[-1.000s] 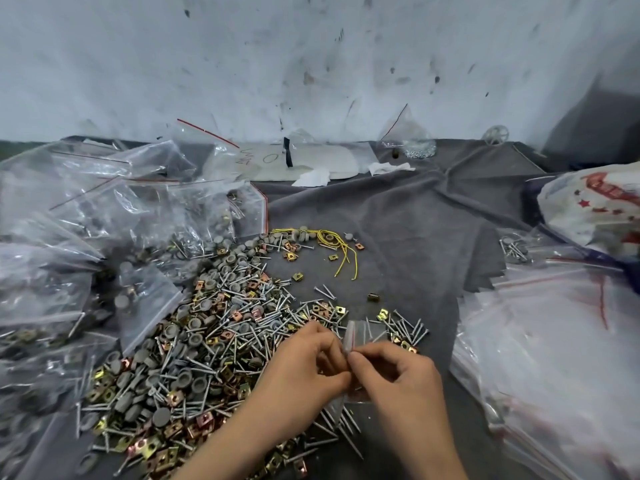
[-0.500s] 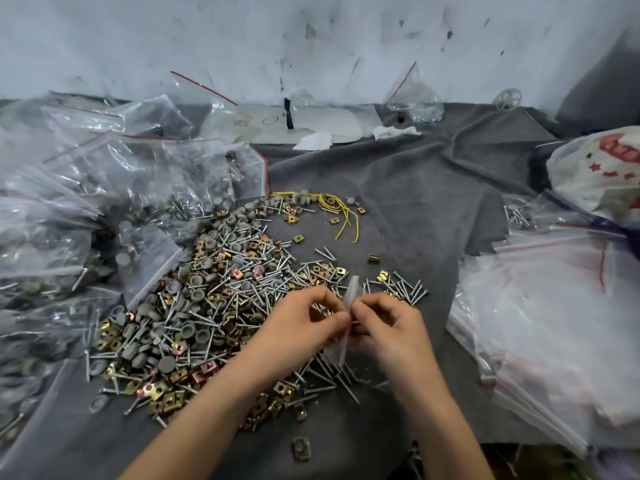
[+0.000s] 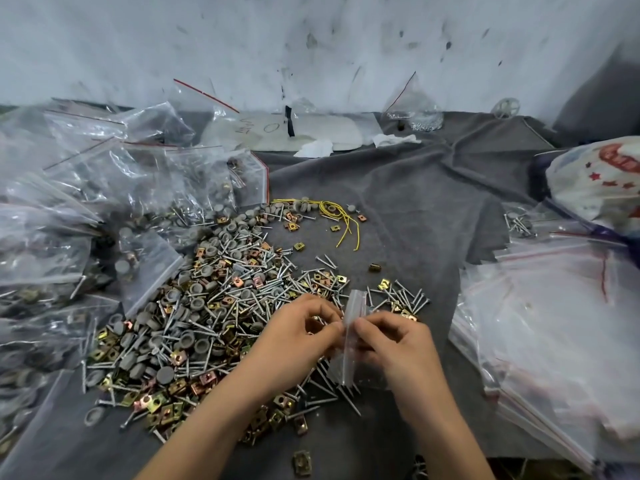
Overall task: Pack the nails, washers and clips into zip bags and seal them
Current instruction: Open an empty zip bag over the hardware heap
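A small clear zip bag [image 3: 352, 327] stands on edge between my two hands, low in the middle. My left hand [image 3: 301, 332] pinches its left side and my right hand [image 3: 391, 337] pinches its right side, thumbs and forefingers meeting at the bag. A big loose pile [image 3: 207, 306] of silver nails, grey round washers and gold and copper square clips spreads over the grey cloth to the left of my hands. A smaller cluster of nails and clips [image 3: 398, 299] lies just beyond the bag.
Filled zip bags [image 3: 86, 209] are heaped on the left. A stack of flat zip bags [image 3: 554, 323] lies on the right, with a printed plastic bag [image 3: 599, 188] behind it. Yellow wire [image 3: 341, 220] lies mid-table. A wall rises at the back.
The camera has tilted and the hands sit a little higher on the cloth. Both hands keep pinching the small bag, which now stands more upright between them.
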`<state>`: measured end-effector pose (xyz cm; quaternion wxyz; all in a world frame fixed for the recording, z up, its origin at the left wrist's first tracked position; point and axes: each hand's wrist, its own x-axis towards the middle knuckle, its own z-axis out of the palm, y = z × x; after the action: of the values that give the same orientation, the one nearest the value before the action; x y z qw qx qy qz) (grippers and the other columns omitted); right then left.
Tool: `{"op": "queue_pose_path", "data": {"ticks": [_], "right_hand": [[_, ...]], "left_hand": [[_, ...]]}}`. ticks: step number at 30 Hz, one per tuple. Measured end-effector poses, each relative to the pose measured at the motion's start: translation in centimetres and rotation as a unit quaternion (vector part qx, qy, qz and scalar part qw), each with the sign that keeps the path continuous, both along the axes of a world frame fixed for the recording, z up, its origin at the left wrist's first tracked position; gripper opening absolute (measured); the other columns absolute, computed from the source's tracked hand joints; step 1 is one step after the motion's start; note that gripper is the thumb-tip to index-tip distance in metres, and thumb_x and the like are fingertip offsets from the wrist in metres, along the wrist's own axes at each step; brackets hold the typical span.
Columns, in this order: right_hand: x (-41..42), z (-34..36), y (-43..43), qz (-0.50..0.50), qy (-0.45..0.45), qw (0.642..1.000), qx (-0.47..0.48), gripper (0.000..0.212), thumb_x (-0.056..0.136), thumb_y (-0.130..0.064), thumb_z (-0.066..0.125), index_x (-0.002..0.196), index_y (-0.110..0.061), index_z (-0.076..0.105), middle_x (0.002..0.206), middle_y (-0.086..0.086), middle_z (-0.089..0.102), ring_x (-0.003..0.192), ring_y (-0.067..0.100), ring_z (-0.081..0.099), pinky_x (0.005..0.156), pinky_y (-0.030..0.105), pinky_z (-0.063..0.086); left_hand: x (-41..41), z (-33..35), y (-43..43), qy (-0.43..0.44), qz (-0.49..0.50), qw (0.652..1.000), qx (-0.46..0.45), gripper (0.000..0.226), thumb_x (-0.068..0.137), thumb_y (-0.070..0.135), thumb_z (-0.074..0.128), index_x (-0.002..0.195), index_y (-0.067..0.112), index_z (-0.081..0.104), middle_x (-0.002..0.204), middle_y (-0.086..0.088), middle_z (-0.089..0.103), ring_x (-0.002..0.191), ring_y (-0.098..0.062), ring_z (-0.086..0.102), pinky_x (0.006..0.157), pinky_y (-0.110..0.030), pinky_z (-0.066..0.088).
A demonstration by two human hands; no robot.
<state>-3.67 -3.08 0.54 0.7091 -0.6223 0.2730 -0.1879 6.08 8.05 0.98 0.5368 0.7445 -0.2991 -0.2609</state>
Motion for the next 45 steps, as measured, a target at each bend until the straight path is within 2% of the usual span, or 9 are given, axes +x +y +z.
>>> {"op": "queue_pose_path", "data": {"ticks": [6, 16, 20, 24, 27, 30, 33, 39, 45], "right_hand": [[0.6, -0.7, 0.3, -0.007, 0.026, 0.998, -0.059, 0.016, 0.085, -0.008, 0.066, 0.07, -0.006, 0.068, 0.056, -0.003, 0.062, 0.051, 0.002, 0.054, 0.049, 0.015, 0.041], [0.9, -1.0, 0.4, -0.056, -0.003, 0.998, -0.031, 0.028, 0.083, -0.007, 0.068, 0.057, -0.011, 0.059, 0.073, -0.003, 0.068, 0.068, 0.016, 0.062, 0.057, 0.028, 0.051], [0.1, -1.0, -1.3, -0.123, 0.039, 0.967, -0.22, 0.024, 0.075, 0.001, 0.067, 0.059, -0.01, 0.053, 0.087, -0.005, 0.063, 0.082, 0.014, 0.061, 0.073, 0.029, 0.047], [-0.1, 0.3, -0.8, 0.008, 0.005, 0.931, -0.366, 0.05, 0.069, 0.002, 0.07, 0.102, -0.034, 0.057, 0.119, -0.018, 0.051, 0.089, -0.002, 0.057, 0.074, 0.012, 0.045], [-0.1, 0.6, -0.5, 0.047, -0.005, 0.897, -0.44, 0.024, 0.078, -0.007, 0.071, 0.093, -0.024, 0.067, 0.092, -0.016, 0.064, 0.08, 0.0, 0.059, 0.069, 0.019, 0.045], [-0.2, 1.0, -1.2, 0.024, 0.067, 0.904, -0.421, 0.004, 0.082, -0.021, 0.071, 0.08, -0.023, 0.068, 0.07, -0.011, 0.067, 0.066, 0.005, 0.062, 0.065, 0.029, 0.05], [0.3, 1.2, -2.4, 0.096, 0.132, 0.918, -0.361, 0.011, 0.081, -0.022, 0.07, 0.071, -0.025, 0.067, 0.06, -0.01, 0.065, 0.06, 0.003, 0.06, 0.062, 0.023, 0.046], [1.9, 0.5, -5.3, 0.083, 0.131, 0.96, -0.232, 0.029, 0.092, -0.034, 0.057, 0.073, -0.014, 0.066, 0.061, -0.002, 0.065, 0.046, 0.012, 0.053, 0.047, 0.024, 0.04], [4.8, -1.2, -7.6, 0.057, 0.323, 0.837, -0.437, 0.016, 0.083, -0.033, 0.07, 0.097, -0.026, 0.069, 0.1, 0.002, 0.069, 0.098, 0.026, 0.063, 0.082, 0.031, 0.05]], "left_hand": [[-0.4, -0.1, -0.2, -0.089, -0.017, 0.995, 0.041, 0.014, 0.084, 0.02, 0.069, 0.073, 0.018, 0.06, 0.091, 0.0, 0.061, 0.079, -0.024, 0.065, 0.078, -0.047, 0.054], [-0.3, 0.4, -0.2, -0.148, -0.031, 0.986, 0.07, 0.013, 0.08, 0.007, 0.066, 0.07, 0.014, 0.06, 0.094, 0.0, 0.064, 0.083, -0.013, 0.063, 0.082, -0.035, 0.05], [0.8, 1.1, 0.4, -0.083, 0.04, 0.994, 0.055, 0.022, 0.084, 0.005, 0.06, 0.065, 0.013, 0.053, 0.094, -0.004, 0.064, 0.073, -0.02, 0.069, 0.067, -0.045, 0.059], [0.7, 2.3, 0.6, -0.204, -0.061, 0.971, 0.105, 0.015, 0.082, 0.024, 0.057, 0.069, 0.016, 0.055, 0.077, 0.006, 0.06, 0.069, -0.009, 0.056, 0.063, -0.027, 0.047], [-0.2, 2.8, 0.6, -0.27, -0.099, 0.954, 0.083, 0.008, 0.082, 0.025, 0.059, 0.083, 0.019, 0.053, 0.082, 0.009, 0.056, 0.071, -0.006, 0.052, 0.067, -0.027, 0.044], [-0.7, 2.8, 1.5, -0.338, -0.127, 0.929, 0.084, 0.029, 0.085, 0.046, 0.055, 0.109, 0.036, 0.041, 0.124, 0.021, 0.04, 0.078, 0.001, 0.056, 0.072, -0.03, 0.051], [-0.7, 3.1, 2.1, -0.401, -0.185, 0.891, 0.103, 0.016, 0.089, 0.056, 0.048, 0.09, 0.041, 0.041, 0.135, 0.026, 0.033, 0.091, 0.006, 0.053, 0.081, -0.028, 0.05], [0.8, 3.0, 2.4, -0.282, -0.156, 0.947, 0.005, 0.029, 0.088, 0.034, 0.063, 0.062, 0.031, 0.051, 0.089, 0.013, 0.063, 0.069, -0.004, 0.056, 0.063, -0.013, 0.039], [1.5, 2.3, 2.7, -0.241, -0.161, 0.957, 0.036, 0.015, 0.092, 0.028, 0.061, 0.077, 0.031, 0.059, 0.068, 0.02, 0.058, 0.065, 0.001, 0.054, 0.059, -0.01, 0.035]]}}
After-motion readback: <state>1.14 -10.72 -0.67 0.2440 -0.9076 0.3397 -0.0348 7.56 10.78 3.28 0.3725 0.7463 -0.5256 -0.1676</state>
